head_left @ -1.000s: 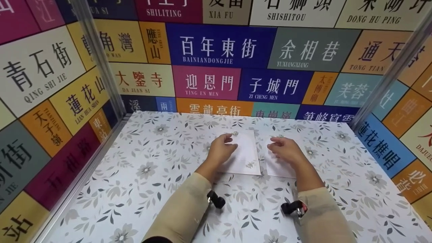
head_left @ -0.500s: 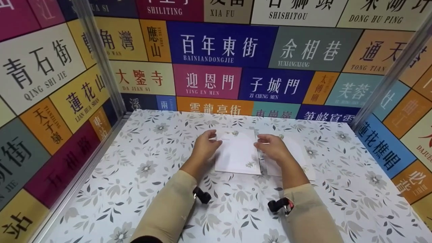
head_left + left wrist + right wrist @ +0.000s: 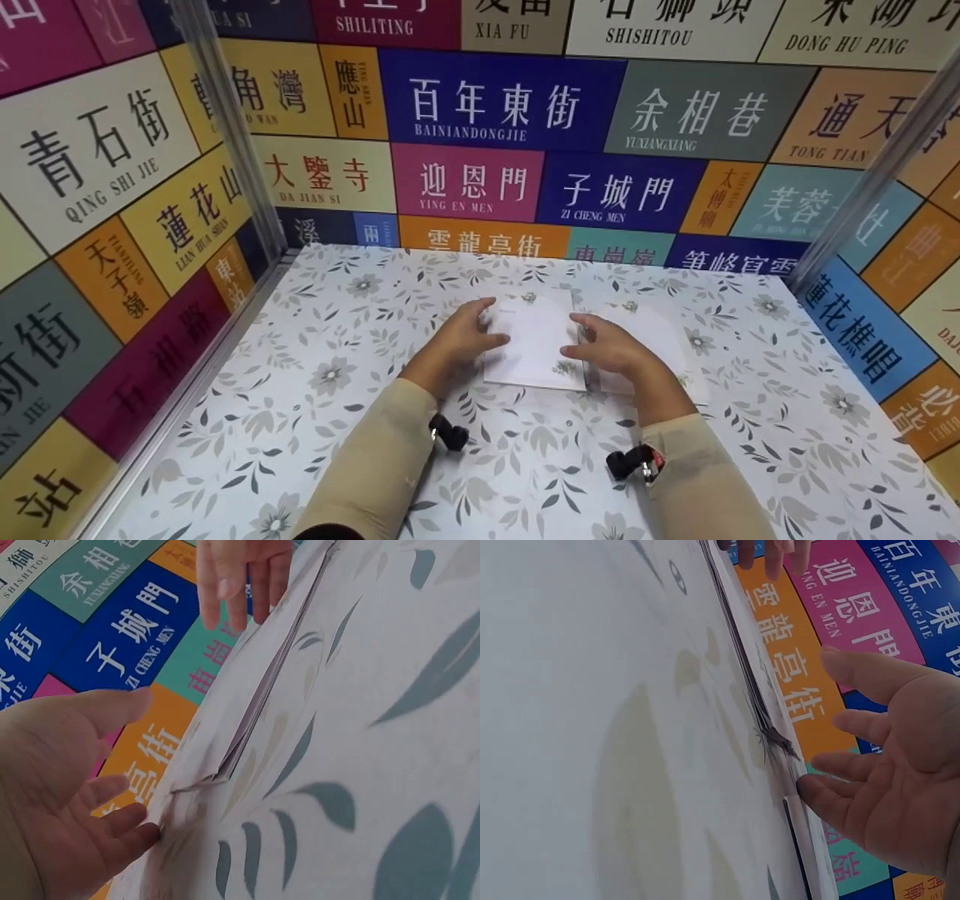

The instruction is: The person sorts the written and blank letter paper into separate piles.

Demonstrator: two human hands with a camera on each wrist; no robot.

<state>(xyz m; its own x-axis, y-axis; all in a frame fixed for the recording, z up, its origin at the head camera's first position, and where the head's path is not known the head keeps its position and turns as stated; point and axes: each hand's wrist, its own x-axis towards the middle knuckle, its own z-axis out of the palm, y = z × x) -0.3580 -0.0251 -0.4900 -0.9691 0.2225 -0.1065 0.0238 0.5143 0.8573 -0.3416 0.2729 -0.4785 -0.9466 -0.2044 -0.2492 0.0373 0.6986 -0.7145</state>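
Paper stack point(image 3: 534, 341) lies mid-frame; grips wide on left hand point(image 3: 459, 335) and right hand point(image 3: 613, 347), we should square edges evenly.

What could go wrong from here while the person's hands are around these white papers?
Slipping sheets: the left paper stack shows separate layers along its edge, so uneven pressure from the left hand might skew them.
A knock: the right hand overlaps part of the right paper in the head view, so it might nudge it.
Misjudged edges: pale paper on the pale floral tabletop could be hard to see.
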